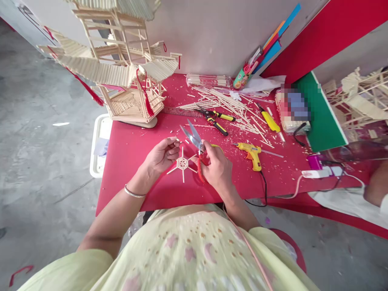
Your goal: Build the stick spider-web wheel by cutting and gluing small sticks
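Red table on grey floor, left hand pinching small stick, right hand gripping red-handled snips

Grey concrete floor, scuffed and patchy, in even, soft light. Low red table set against a pale grey wall. Red panel at the wall's right; green board below it. White plastic stand touches the table's left edge.

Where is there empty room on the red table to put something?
Bare red table lies front-left, between the stick tower and left hand. Crowded: the stick pile, pliers and glue gun beyond the right hand holding snips.
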The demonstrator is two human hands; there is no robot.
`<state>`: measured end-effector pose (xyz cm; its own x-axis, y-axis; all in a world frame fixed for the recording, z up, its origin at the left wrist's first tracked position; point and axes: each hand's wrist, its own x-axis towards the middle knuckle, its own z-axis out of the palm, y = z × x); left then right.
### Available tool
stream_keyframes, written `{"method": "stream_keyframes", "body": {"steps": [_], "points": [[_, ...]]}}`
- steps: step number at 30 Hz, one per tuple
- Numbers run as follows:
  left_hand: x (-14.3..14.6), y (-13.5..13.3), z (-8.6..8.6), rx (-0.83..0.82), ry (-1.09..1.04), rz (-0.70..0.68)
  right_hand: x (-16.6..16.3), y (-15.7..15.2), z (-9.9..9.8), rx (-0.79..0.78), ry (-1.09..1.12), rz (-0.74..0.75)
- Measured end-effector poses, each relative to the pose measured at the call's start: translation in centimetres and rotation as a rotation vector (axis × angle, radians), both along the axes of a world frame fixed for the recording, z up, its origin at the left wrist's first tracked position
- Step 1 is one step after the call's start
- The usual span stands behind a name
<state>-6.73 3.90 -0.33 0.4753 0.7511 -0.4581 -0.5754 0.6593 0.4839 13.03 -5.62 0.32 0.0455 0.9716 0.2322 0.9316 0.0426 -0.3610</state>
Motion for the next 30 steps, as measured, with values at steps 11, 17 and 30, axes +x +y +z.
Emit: {"method": "stream_keyframes", "body": {"steps": [11, 17, 30], "points": [[-1.7, 1.8, -0.9, 0.347, 0.423, 0.178, 3.9, -1.7, -1.9, -0.112, -0.029, -0.2], [-2.0, 2.8, -3.1, 0.497, 0.77, 0.217, 4.0, -1.6, -2.2, -0.176, -0.042, -0.201], [-1.5, 4.3, -6.3, 0.996, 1.58, 0.057, 4.1, -0.6, -3.0, -0.299, -0.133, -0.243]]}}
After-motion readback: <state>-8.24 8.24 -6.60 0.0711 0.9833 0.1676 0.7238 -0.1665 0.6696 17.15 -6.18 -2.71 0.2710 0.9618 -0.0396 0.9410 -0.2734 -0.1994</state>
